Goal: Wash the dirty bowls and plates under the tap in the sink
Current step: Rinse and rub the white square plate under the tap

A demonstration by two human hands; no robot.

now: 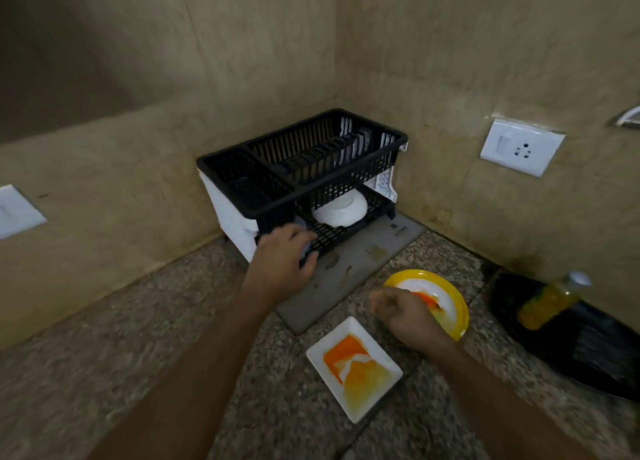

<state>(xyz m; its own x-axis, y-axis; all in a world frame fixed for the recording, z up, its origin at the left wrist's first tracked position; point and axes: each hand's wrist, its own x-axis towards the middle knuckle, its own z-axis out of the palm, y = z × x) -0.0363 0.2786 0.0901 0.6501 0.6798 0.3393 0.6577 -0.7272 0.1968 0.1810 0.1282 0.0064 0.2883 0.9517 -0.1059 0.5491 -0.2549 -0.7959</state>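
Note:
A round plate with a yellow rim (453, 307), smeared orange, lies on the counter at the right. My right hand (405, 315) hovers over its near left edge with curled fingers; blur hides whether it touches the plate. A white square plate (353, 366) with orange and yellow stains lies nearer to me. My left hand (282, 262) reaches into the lower tier of the black dish rack (304, 158) and grips a small grey-blue dish (305, 248), mostly hidden by the fingers. A white bowl (341, 210) lies upside down on that tier.
The rack stands in the wall corner on a grey drying mat (349, 269). A black tray (588, 352) with a yellow bottle (550, 302) sits at the right. Wall sockets (521, 147) are on the right wall. No sink or tap is in view.

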